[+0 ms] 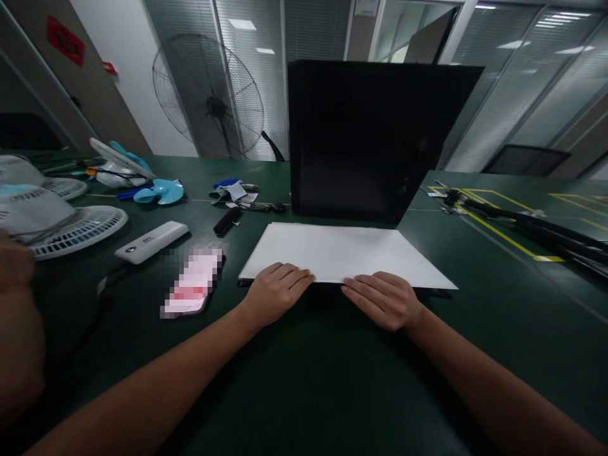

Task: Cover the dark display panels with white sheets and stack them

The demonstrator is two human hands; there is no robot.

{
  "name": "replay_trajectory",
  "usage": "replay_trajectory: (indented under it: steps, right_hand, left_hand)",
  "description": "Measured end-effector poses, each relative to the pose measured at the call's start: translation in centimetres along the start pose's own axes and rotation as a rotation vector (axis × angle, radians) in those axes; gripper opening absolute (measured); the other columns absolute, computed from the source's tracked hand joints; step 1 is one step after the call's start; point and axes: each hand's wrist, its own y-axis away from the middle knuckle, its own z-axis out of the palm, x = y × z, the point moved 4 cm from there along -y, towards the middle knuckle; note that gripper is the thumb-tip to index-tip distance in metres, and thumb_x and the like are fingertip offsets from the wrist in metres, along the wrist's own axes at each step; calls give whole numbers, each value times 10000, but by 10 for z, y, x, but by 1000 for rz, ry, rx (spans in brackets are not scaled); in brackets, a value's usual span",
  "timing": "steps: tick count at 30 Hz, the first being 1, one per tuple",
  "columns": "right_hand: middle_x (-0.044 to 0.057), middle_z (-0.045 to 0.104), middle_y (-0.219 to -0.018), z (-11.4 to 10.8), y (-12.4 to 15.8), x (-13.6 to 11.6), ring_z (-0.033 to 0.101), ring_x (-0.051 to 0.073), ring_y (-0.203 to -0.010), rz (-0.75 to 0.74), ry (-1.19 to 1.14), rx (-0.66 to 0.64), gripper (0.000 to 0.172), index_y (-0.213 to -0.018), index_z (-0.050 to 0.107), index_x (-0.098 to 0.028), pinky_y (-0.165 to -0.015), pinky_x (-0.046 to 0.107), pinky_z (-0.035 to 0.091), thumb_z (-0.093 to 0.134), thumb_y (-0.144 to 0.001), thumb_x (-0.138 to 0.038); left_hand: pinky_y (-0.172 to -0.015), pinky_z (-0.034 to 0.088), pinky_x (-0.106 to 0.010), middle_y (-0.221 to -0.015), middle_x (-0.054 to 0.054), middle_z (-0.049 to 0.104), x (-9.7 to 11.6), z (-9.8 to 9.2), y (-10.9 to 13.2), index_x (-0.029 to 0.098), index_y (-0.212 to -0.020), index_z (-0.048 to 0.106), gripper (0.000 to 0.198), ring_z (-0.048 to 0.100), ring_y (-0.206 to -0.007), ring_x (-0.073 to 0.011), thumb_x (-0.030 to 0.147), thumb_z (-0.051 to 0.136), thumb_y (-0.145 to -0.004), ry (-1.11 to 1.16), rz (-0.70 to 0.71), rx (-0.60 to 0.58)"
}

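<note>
A white sheet point(332, 250) lies flat on a thin black base, whose edge shows at the front corners. Behind it a large black panel point(370, 139) stands raised and leaning back; whether this is a laptop or a folder I cannot tell. My left hand point(274, 291) rests on the sheet's near edge, left of its middle, fingers stretched and side by side. On the same edge, further right, my right hand point(384, 299) lies with its fingers extended flat. A short gap separates the two hands. Both thumbs are hidden.
On the green table point(294, 386) to the left are a blurred-out phone point(194, 282), a white power bank point(152, 242), white fan parts point(90, 228) and a blue fan blade point(160, 191). Another person's arm point(19, 335) is at far left. Black poles point(532, 221) lie right.
</note>
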Motion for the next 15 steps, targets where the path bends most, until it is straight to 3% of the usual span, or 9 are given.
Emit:
replay_trajectory:
  steps: [7, 13, 15]
  right_hand:
    - [70, 756, -1093, 0, -2, 10, 703, 195, -937, 163, -57, -73, 252, -1165, 712, -166, -763, 336, 568, 680, -917, -201]
    - [105, 736, -1049, -5, -2, 17, 676, 219, -936, 198, -9, -142, 229, -1098, 698, -127, -783, 351, 546, 682, -926, -277]
    - [123, 720, -1091, -3, -2, 18, 663, 241, -976, 225, -21, -203, 305, -1140, 680, -121, -805, 376, 541, 670, -936, -346]
  left_hand:
    - [-724, 564, -318, -1052, -55, 785, 1, -4, 3, 145, -1136, 691, 200, 720, -875, -173, 118, 545, -1002, -18, 53, 58]
    - [-748, 559, -323, -1069, -40, 785, -4, -3, 6, 181, -1155, 693, 215, 718, -889, -173, 123, 556, -1000, 11, 5, 36]
    - [-742, 559, -328, -1079, -39, 783, -5, -2, 8, 181, -1164, 692, 218, 715, -879, -178, 125, 573, -990, 20, 2, 32]
